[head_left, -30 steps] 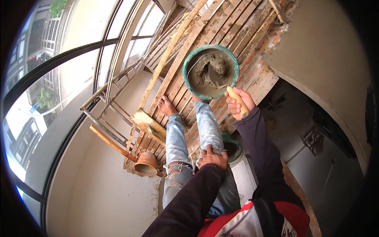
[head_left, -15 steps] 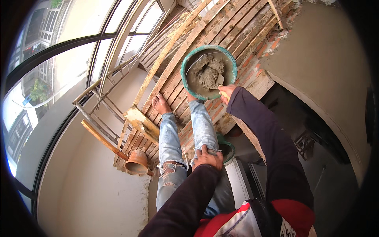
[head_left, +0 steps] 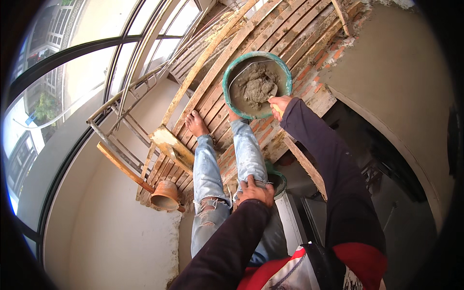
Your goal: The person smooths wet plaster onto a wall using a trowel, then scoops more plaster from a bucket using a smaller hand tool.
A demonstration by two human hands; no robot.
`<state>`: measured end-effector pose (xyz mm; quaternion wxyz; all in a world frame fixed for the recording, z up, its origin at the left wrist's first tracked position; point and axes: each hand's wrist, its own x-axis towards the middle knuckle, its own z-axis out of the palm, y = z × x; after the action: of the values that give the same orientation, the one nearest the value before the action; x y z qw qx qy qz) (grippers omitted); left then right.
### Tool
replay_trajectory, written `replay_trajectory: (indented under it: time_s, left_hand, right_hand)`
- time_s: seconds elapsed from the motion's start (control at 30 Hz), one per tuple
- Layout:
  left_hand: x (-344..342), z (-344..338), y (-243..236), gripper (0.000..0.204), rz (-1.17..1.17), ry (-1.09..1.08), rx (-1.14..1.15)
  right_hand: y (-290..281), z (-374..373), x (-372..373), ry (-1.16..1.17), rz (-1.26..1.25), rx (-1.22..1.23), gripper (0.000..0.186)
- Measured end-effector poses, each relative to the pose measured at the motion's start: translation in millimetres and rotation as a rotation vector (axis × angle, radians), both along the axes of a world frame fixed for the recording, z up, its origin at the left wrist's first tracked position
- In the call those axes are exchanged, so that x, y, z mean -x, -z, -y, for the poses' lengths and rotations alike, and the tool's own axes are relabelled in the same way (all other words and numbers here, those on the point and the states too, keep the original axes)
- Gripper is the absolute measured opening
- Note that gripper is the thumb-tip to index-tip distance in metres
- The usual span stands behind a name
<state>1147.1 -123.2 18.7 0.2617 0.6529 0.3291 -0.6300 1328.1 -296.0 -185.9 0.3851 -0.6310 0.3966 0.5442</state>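
My right hand (head_left: 282,105) is closed around the yellowish handle of a trowel (head_left: 276,90) at the right rim of a green bucket (head_left: 227,92). The blade is partly sunk in grey wet mortar (head_left: 256,89), which is heaped in the bucket's middle. A thin wire handle lies along the inside of the rim. Lower down, my left hand (head_left: 256,192) rests on the right knee of my torn, stained jeans (head_left: 249,154). Its fingers are spread over the cloth and hold nothing.
My bare feet stand on a mud-splashed plank platform (head_left: 212,104). To the left are a plaster-smeared wooden board (head_left: 169,145), an orange-brown pail (head_left: 165,195) and metal scaffold bars (head_left: 111,137). Below right lies a drop to the floor beneath, with a second green bucket (head_left: 279,182).
The trowel blade has shifted slightly up and right, deeper into the mortar, and the heap is reshaped. My right hand has moved a little up. My left hand stays on the knee.
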Motion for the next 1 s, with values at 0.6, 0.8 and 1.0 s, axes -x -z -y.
replay_trajectory:
  time_s: [0.6,0.8,1.0]
  left_hand:
    - [-4,0,0,0.078,-0.043,-0.034,0.050]
    - [12,18,11,0.074,0.031,0.003,-0.008]
    - [8,5,11,0.072,-0.009,-0.014,-0.017]
  right_hand:
    - [-59,6,11,-0.073,-0.071,-0.063,0.029]
    - [11,-23,-43,-1.312,0.063,0.445,0.032]
    - [1,-76,31,-1.171,0.058,0.315,0.032]
